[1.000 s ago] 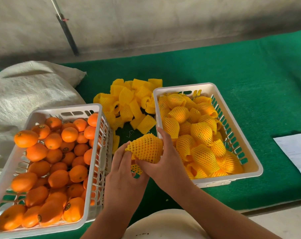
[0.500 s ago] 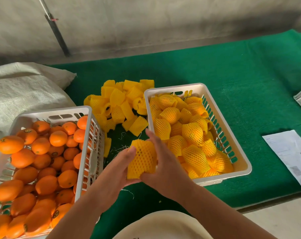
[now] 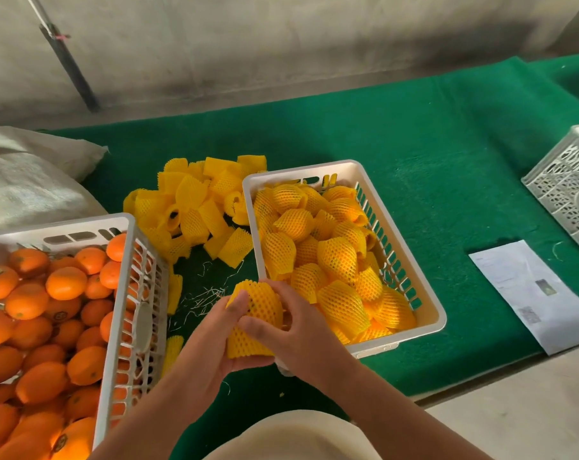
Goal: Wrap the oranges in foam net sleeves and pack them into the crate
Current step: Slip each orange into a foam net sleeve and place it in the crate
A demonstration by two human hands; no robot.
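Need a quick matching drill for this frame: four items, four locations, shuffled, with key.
Items
1. bare oranges
2. empty sleeves
3. paper
4. sleeved orange

Places
A. between left hand and right hand
B. left crate
C. green mat, right of the middle crate
D. heap between the two crates

Pairs: 1-B, 2-D, 3-C, 4-A

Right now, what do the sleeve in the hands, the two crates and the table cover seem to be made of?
Sleeve: yellow foam mesh, matte, with open diamond holes.
Left crate and right crate: probably moulded plastic, white, smooth, with slotted walls.
Table cover: green cloth, perhaps felt; it looks fuzzy and dull.
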